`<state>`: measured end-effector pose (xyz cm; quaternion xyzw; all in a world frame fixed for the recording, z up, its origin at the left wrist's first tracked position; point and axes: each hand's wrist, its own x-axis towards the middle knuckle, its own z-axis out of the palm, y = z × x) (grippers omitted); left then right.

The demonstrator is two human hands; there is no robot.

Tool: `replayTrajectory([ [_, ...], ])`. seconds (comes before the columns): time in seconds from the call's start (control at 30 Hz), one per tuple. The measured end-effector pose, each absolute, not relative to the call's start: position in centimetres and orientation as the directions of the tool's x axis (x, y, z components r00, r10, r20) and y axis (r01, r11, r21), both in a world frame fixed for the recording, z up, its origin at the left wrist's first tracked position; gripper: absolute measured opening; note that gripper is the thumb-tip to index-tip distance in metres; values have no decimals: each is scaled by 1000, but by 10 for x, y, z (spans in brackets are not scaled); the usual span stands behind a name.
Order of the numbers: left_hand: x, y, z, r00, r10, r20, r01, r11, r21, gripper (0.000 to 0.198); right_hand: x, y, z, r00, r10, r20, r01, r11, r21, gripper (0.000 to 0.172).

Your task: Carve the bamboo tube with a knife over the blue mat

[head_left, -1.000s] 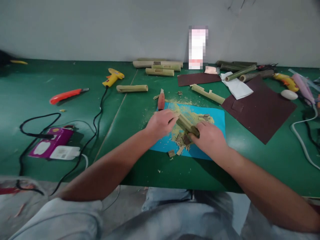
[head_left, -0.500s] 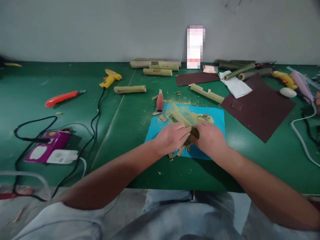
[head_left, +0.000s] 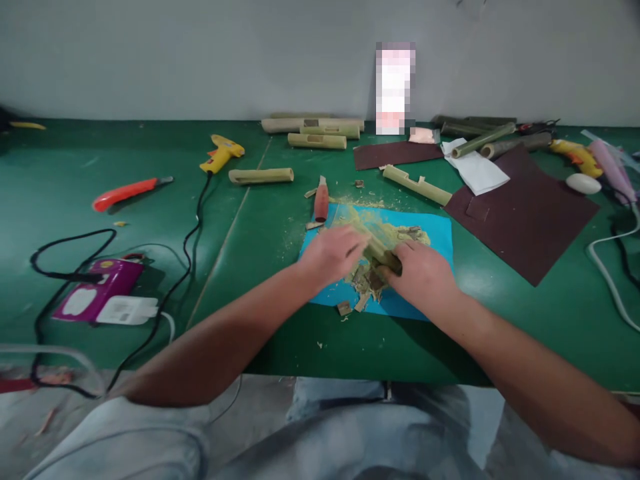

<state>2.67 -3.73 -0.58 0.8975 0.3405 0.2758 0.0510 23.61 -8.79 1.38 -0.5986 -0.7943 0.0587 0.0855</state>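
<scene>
My right hand (head_left: 423, 270) is closed round the near end of a short bamboo tube (head_left: 376, 251), which slants away to the left. Over the tube's far end my left hand (head_left: 333, 257) is closed, with a small dark brown patch at its fingers that looks like a piece of sandpaper (head_left: 353, 250); slight blur hides its edges. Under both hands lies a blue sheet (head_left: 425, 227) strewn with yellowish dust and bamboo chips (head_left: 367, 287). Beside its upper left corner rests a red-handled knife (head_left: 321, 202), blade pointing away.
Other bamboo tubes (head_left: 317, 141) lie along the wall, one (head_left: 416, 185) with a notch. Brown sheets (head_left: 530, 220) and white paper (head_left: 475, 167) lie to the right. A yellow glue gun (head_left: 221, 155), red cutter (head_left: 127, 193) and purple power strip (head_left: 97, 287) with cables occupy the left.
My left hand has slid away and left along the tube, from near my right hand to the far end. My right hand keeps its hold. The view has shifted slightly.
</scene>
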Motion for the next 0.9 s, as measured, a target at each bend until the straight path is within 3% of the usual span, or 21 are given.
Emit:
replayTrajectory([
  [0.13,8,-13,-6,501,703,505,646,-692,322,25,236,-89,17,-285,955,85,932,297,-208,23],
  [0.6,10,-17,-3,481,716,505,632,-683,367,24,241,-89,16,-265,953,148,932,292,-214,16],
  [0.9,7,-12,-4,444,770,457,669,-625,402,25,241,-87,19,-254,961,110,940,272,-207,19],
])
